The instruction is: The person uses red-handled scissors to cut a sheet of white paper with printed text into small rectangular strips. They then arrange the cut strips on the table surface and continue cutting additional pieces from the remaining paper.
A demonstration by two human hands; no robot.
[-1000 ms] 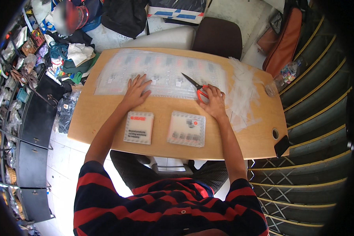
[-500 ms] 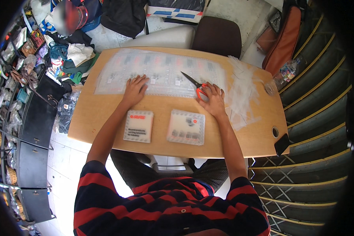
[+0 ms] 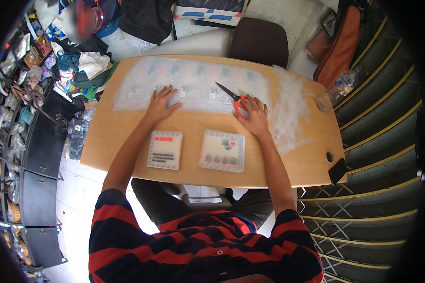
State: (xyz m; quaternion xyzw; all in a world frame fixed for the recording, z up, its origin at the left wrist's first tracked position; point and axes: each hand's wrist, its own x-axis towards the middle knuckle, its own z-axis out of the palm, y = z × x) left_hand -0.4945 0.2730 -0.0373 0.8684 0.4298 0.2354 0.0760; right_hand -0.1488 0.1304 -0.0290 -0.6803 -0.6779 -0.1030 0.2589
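At the frame's centre, the left hand (image 3: 159, 104) lies flat, fingers spread, on the clear plastic sheet (image 3: 193, 84) across the bench (image 3: 127, 141), while the right hand (image 3: 255, 115) seemingly grips the red-handled scissors (image 3: 231, 96), so cutting is next.

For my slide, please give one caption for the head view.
Seated at a wooden table, left hand flat on a plastic sheet, right hand on orange-handled scissors.

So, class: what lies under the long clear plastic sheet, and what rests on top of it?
Under the plastic sheet is the wooden table. On top: the left hand and scissors at the right hand. The table under the palms is hidden.
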